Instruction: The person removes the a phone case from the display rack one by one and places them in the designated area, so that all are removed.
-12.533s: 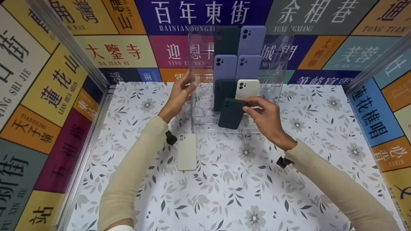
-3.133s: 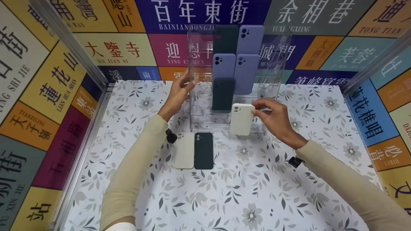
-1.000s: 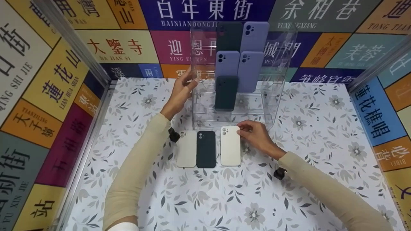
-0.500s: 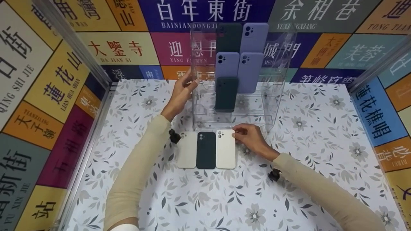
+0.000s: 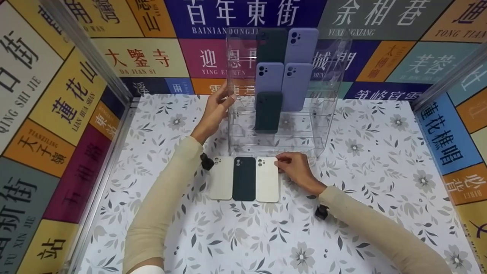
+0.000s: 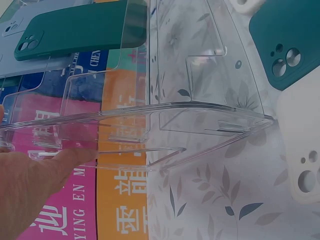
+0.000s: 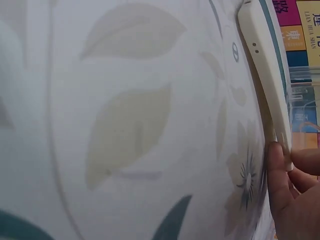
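Floral table (image 5: 342, 228) is carrying three cases; right hand (image 5: 295, 169) is pinching the white case (image 5: 267, 179) beside the dark case (image 5: 244, 178), left hand (image 5: 213, 112) is bracing the clear rack (image 5: 323, 114), fingers straight.

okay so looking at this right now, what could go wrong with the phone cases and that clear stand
1. The right hand pinches the white case at its edge, tight against the dark case; a further push could knock the row crooked.
2. The clear stand, steadied only by the left hand at one side, may tip or slide if bumped.
3. The cases upright in it, such as the dark green case, could then slip out.
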Demonstrator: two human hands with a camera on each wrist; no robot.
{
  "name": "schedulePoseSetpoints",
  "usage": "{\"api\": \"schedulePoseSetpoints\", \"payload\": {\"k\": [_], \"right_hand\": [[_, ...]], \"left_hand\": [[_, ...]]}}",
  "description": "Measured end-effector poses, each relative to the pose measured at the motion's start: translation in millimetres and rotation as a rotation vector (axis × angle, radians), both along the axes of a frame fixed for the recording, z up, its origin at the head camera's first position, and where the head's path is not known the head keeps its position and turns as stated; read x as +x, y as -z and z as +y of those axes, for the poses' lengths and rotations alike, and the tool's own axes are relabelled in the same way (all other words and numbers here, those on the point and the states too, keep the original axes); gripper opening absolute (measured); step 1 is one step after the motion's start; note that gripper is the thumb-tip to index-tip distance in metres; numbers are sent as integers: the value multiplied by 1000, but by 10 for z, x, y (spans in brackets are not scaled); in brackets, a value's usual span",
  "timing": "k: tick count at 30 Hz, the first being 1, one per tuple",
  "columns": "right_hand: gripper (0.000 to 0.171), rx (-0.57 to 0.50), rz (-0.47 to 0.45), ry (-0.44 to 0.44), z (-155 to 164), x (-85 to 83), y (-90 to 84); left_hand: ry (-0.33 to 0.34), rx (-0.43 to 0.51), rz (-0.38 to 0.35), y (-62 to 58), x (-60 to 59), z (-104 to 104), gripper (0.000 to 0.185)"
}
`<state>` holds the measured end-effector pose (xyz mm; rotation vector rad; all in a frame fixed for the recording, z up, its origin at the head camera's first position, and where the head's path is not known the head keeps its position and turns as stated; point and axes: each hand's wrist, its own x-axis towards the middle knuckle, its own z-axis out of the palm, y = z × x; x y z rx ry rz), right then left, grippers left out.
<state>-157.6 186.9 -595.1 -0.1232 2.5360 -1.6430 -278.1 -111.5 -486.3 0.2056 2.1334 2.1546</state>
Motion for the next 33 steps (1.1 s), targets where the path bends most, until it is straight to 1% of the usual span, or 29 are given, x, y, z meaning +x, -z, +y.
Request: {"api": "schedulePoseSetpoints", "payload": {"k": [11,15,18,22,25,28,33], "right_hand": [[14,40,40,65,-86,34,31],[12,51,65,64,-104,40,27],[12,63,86,49,-100,51,-7],[15,71,131,28,-60,55,-83],[19,55,157,18,-6,45,-159],[22,13,151,-3,53,26,-245],[26,-40,121,-53,138,-13,-387]], "left_hand": [[5,5,6,-8,2,8,70],[6,-1,4,-10,1,12,70],[4,-2,0,-10,1,16,70],[-1,2,-1,-8,0,21,69],[-6,4,7,-6,-3,25,69],[-8,9,19,-4,-6,28,69],[-14,18,12,6,-9,21,68]]}}
